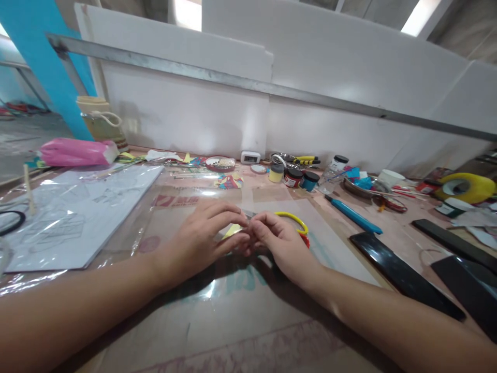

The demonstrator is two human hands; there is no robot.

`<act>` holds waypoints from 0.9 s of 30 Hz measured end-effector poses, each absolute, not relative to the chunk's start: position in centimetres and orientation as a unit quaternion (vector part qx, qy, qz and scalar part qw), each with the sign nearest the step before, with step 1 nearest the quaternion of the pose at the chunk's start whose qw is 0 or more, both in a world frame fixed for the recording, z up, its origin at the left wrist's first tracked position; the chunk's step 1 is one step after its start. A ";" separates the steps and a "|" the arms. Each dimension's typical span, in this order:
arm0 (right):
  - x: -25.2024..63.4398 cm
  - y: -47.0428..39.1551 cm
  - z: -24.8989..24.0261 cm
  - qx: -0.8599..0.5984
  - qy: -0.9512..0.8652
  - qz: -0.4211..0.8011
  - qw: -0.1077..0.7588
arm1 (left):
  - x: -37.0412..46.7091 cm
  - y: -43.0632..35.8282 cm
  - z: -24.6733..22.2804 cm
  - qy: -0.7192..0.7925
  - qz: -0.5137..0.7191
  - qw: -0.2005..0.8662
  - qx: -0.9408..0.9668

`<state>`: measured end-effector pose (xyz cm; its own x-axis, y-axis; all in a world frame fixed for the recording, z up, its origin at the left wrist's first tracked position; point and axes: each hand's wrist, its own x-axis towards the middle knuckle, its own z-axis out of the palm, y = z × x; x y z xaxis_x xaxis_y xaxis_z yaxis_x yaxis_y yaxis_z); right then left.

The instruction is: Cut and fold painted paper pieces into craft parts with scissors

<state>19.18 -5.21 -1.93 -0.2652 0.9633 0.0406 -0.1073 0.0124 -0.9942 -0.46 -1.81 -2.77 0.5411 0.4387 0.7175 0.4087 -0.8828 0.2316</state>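
Observation:
Over the plastic-covered table (217, 316), my left hand (205, 233) and my right hand (281, 243) meet at the fingertips near the middle. The fingers of both are bent together round something too small and hidden to name. A yellow piece (232, 231) shows beside my left fingers, partly covered by them. Just behind my right hand lies a yellow curved handle (295, 217), with a bit of red (305, 240) by it and a grey metal tip (248, 213) showing between the hands.
Drawn-on paper (116, 207) and a pink pouch (77, 152) are at the left. Jars (293, 177), a blue cutter (353, 214) and black cases (404, 274) lie to the right. A small white clock (250, 157) stands by the back wall.

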 end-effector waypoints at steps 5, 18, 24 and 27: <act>19.2 -5.5 -1.8 -0.356 -0.543 0.595 0.473 | -0.6 -1.9 -2.9 0.236 0.434 0.060 0.868; 19.3 -4.7 -2.0 -0.360 -0.494 0.597 0.520 | -0.4 -2.0 -2.7 0.263 0.479 0.037 0.837; 19.4 -4.9 -1.9 -0.344 -0.501 0.605 0.514 | -0.6 -2.3 -2.5 0.259 0.458 0.052 0.849; 19.4 -5.2 -1.7 -0.338 -0.511 0.606 0.508 | -0.7 -2.2 -2.5 0.254 0.452 0.071 0.852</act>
